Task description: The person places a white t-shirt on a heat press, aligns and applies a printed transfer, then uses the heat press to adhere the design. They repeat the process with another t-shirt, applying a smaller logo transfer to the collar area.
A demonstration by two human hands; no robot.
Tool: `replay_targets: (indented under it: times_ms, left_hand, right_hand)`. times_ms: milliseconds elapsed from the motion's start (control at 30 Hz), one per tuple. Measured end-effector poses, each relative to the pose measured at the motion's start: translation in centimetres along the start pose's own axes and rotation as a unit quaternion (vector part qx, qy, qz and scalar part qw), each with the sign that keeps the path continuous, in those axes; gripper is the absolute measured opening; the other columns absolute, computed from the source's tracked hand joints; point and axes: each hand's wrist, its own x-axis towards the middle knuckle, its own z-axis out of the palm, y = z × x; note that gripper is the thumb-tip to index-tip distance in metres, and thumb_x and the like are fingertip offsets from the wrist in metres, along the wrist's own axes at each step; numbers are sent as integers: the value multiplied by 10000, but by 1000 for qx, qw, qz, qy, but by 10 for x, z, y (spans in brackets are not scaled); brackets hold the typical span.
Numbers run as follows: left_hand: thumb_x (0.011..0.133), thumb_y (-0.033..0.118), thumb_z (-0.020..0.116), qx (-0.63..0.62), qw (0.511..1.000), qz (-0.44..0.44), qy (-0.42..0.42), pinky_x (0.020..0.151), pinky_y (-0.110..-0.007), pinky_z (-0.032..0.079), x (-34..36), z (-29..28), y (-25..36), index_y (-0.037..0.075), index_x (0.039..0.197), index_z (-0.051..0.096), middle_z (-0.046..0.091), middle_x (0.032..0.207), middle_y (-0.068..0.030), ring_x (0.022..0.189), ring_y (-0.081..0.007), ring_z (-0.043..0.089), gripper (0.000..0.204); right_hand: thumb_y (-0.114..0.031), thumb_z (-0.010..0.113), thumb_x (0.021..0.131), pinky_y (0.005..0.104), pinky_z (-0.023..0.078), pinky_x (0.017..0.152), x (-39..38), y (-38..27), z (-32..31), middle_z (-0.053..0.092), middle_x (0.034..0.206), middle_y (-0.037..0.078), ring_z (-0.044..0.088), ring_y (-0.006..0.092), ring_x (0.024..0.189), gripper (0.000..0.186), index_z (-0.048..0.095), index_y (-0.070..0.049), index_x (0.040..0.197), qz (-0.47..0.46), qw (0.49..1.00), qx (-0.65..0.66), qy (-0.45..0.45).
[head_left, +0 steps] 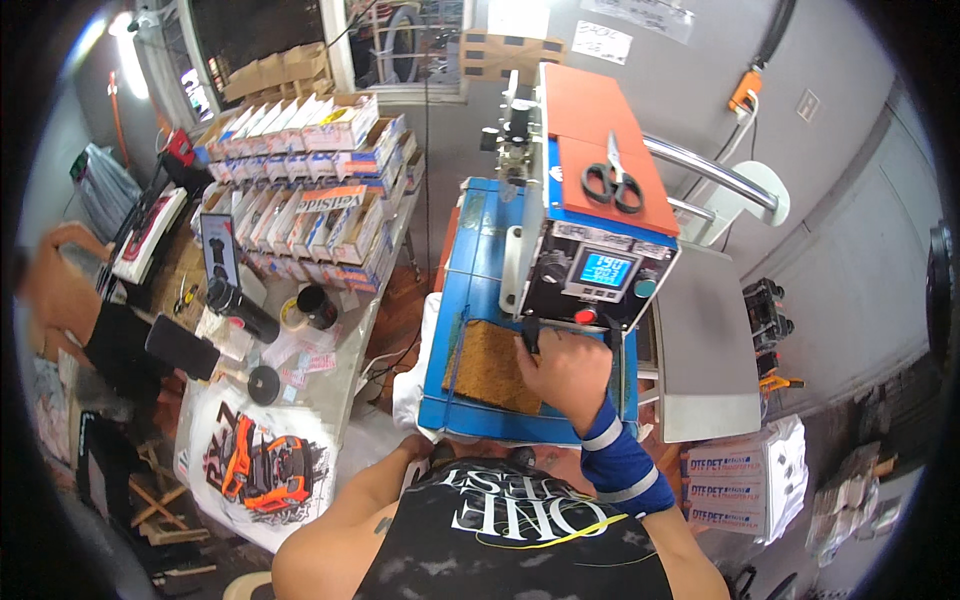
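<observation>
My right hand (pixel 572 375), with a blue striped sleeve on the forearm, is closed round the black handle at the front of a heat press (pixel 600 235). The press has an orange top and a lit blue display. Below it spreads a blue base (pixel 470 265), with a brown rough-textured pad (pixel 490 370) lying on it, left of my right hand. My left arm hangs low, and my left hand (pixel 414 446) is near the base's front left corner. Its fingers are hidden. Black-handled scissors (pixel 614 186) lie on top of the press.
At left, a table (pixel 345 375) carries stacked boxes of filed sheets (pixel 300 215), a black bottle (pixel 243 310), a black mug (pixel 317 306) and a white shirt with an orange car print (pixel 265 470). Another person (pixel 75 290) is at far left. White boxes (pixel 735 485) stand at right.
</observation>
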Motion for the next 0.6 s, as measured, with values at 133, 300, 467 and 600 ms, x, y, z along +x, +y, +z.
replay_targets:
  times_ms: [133,300,467,600]
  left_hand:
    - [837,133,623,29,999,16,-20,789,-457,576,-7,6,1,39,968,772,747,1031,-169,976,-344,717,220]
    - [839,142,626,51,997,31,-40,790,-456,577,-14,15,8,50,975,770,748,1029,-164,978,-340,718,219]
    - [842,151,628,61,996,42,-47,790,-455,578,-17,20,13,61,982,769,748,1026,-159,980,-337,718,218]
    - [844,159,631,71,995,50,-44,791,-455,579,-16,24,15,70,987,768,749,1024,-156,981,-334,718,217]
  right_hand:
    - [-322,767,804,399,464,434,-1,4,0,576,538,84,588,277,448,345,577,-101,619,-15,999,25,30]
    - [-318,752,813,396,475,449,-2,7,0,578,559,78,598,272,470,333,578,-94,638,-19,998,44,30]
    - [-316,750,806,397,489,468,-2,8,-1,590,587,81,610,270,495,325,581,-91,641,-20,998,49,27]
    - [-322,752,801,397,500,482,-1,7,-3,597,598,83,616,275,506,323,588,-91,646,-19,998,47,29]
